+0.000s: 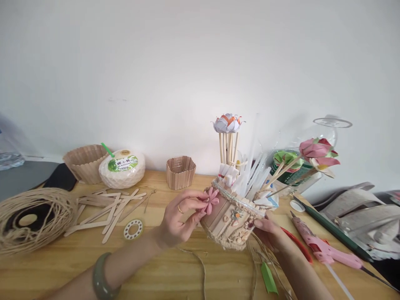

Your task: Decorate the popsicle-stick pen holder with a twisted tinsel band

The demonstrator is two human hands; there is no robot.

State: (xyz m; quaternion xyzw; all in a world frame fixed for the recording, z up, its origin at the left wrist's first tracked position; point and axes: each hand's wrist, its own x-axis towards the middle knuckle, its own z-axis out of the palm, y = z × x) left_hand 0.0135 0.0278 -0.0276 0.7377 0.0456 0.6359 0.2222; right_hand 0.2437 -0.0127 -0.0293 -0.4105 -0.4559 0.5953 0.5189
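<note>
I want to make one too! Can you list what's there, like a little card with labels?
left hand: pinches a pink paper flower against the holder
right hand: steadies the decorated stick holder
inside holder: clear sticks, paper flowers on skewers
table: wooden, loose craft sticks, twine roll
right side: pink glue gun

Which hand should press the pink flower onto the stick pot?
Probably the left hand. Its fingers already pinch the pink flower right against the side of the stick pot. The right hand is busy cupping the pot from the other side, keeping it tilted.
</note>
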